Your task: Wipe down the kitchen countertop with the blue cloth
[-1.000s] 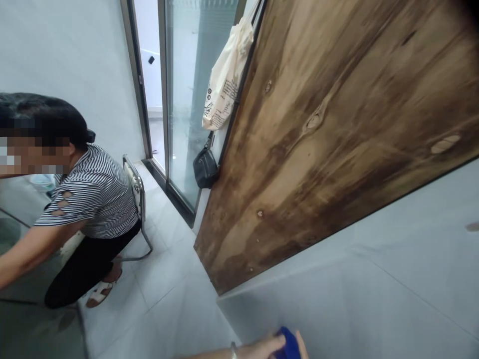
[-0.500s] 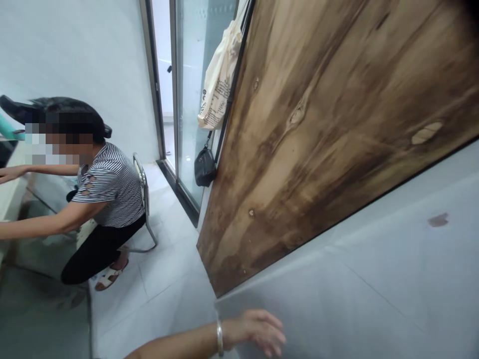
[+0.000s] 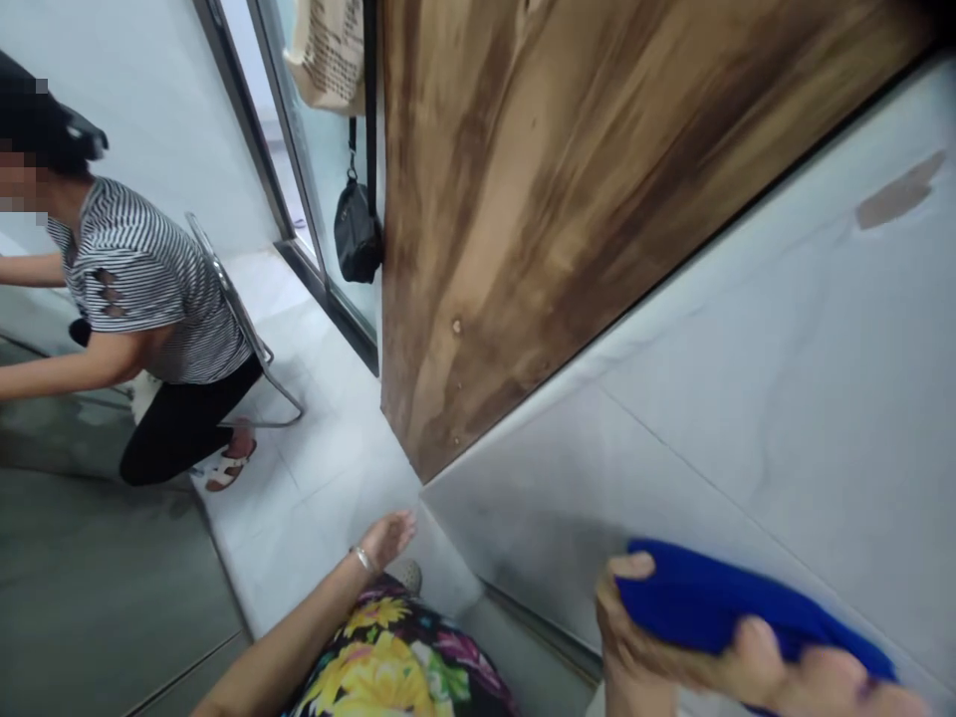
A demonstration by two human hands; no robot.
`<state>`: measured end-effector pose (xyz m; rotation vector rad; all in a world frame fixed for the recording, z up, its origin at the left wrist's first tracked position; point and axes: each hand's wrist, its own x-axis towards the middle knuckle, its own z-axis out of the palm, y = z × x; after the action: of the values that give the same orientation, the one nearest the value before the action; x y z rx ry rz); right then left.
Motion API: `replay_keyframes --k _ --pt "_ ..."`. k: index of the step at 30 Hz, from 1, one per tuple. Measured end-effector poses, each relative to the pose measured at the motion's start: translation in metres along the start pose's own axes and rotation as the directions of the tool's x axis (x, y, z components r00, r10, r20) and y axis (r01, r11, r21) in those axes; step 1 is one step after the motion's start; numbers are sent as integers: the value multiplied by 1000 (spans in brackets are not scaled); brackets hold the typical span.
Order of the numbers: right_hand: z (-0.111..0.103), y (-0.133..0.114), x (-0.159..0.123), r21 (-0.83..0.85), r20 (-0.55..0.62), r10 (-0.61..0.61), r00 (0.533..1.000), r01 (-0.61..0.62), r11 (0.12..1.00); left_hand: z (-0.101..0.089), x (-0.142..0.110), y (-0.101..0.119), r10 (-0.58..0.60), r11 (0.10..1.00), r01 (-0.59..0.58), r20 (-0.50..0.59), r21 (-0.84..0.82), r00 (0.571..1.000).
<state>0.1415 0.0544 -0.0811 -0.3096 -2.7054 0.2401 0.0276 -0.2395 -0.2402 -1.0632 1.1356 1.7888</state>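
My left hand point(image 3: 392, 538), with a silvery bracelet at the wrist, hangs low over the floor beside my flowered garment point(image 3: 388, 657). Its fingers are loosely stretched and nothing shows in them. At the lower right my right hand point(image 3: 634, 637) is closed on a flat, deep blue thing point(image 3: 702, 597), perhaps cloth. The thumb side presses its left end and the fingertips curl over its lower edge. Motion blur hides exactly what kind of thing it is.
A person in a striped shirt point(image 3: 149, 269) sits on a metal-framed chair point(image 3: 239, 319) at the left. A wood-grain panel point(image 3: 523, 229) covers the wall ahead. A cream cloth bag point(image 3: 333, 60) and a small black bag point(image 3: 357, 234) hang by the glass door.
My view has swung down and right. The right hand with the blue thing has come into view at the lower right. My left hand now appears further left, over my garment's edge.
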Motion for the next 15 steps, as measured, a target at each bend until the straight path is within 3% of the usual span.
replay_keyframes --k 3,5,6,8,10,13,15 --pt "22 -17 16 -76 -178 -80 981 67 995 -26 10 -6 4 998 -11 -109 -60 994" --pt "35 -37 31 -191 -255 -288 923 244 951 -45 11 -11 10 994 -28 -163 -108 987" --pt "43 -48 38 -249 -232 -412 881 356 901 -55 11 -14 11 990 -37 -188 -135 982" --pt "60 -68 52 -276 -61 -596 800 561 781 -76 8 -23 10 980 -58 -240 -192 971" --pt "84 -79 61 -197 132 -686 715 698 689 -99 4 -34 4 965 -81 -295 -249 955" --pt "128 -79 64 -45 313 -760 569 808 587 -136 -2 -58 -14 940 -116 -375 -321 927" --pt "159 -70 57 20 383 -778 498 837 546 -160 -5 -78 -36 927 -126 -418 -354 908"
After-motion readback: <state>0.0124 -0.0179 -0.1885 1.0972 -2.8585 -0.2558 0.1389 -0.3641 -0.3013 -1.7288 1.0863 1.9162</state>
